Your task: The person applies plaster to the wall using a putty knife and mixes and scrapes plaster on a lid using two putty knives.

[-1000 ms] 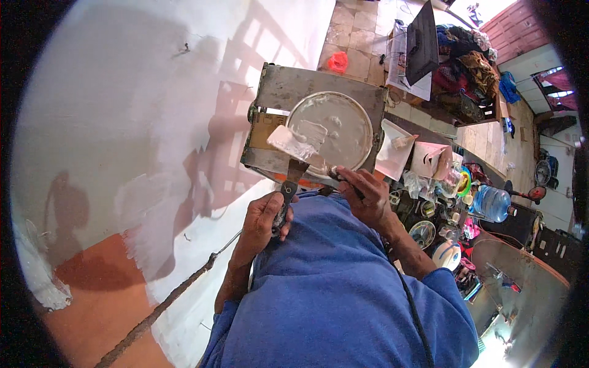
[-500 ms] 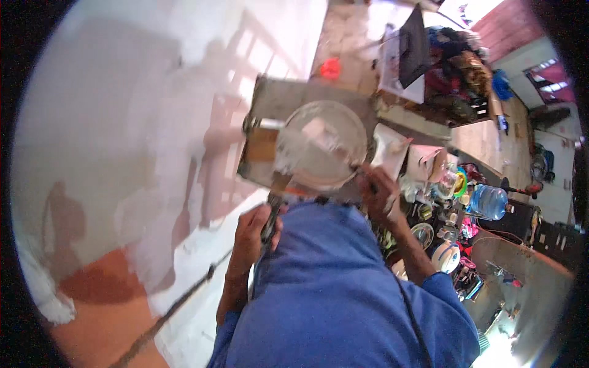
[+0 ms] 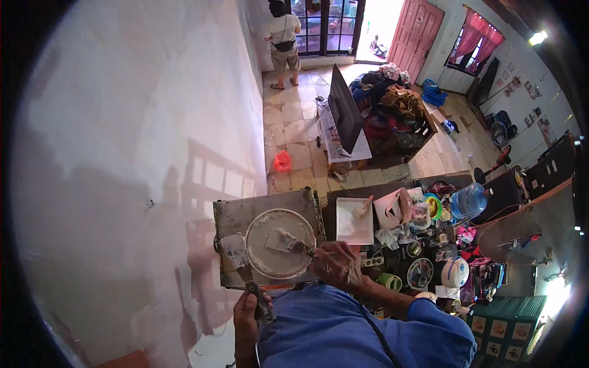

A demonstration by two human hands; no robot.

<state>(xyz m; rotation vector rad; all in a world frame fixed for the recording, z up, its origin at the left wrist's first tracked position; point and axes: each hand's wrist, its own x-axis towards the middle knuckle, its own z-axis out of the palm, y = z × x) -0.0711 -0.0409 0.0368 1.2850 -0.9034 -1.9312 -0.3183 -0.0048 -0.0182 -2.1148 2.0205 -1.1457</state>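
At the left of my feed, the pale wall (image 3: 110,153) rises close beside the surface (image 3: 236,213), which holds the work up in front of the body, within easy reach of both arms. I see the left scraper (image 3: 244,268) angled up and away, its smeared blade by the left edge of the bucket, probably so drips stay near it; I cannot tell whether they touch. My left grip (image 3: 248,308) is wrapped around that handle, low down, which leaves the blade free. Next comes the bucket (image 3: 280,210), standing upright on the surface with white paste (image 3: 287,265) inside, its wide mouth giving room for a blade. Over that mouth lies the right scraper (image 3: 283,241), also coated, its handle pointing right to suit the arm coming from that side. My right grip (image 3: 337,262) appears clasped on its handle end, fingers partly hidden. Farther right, the white tray (image 3: 350,232) and pink box (image 3: 388,207) sit aside, apart from both tools.
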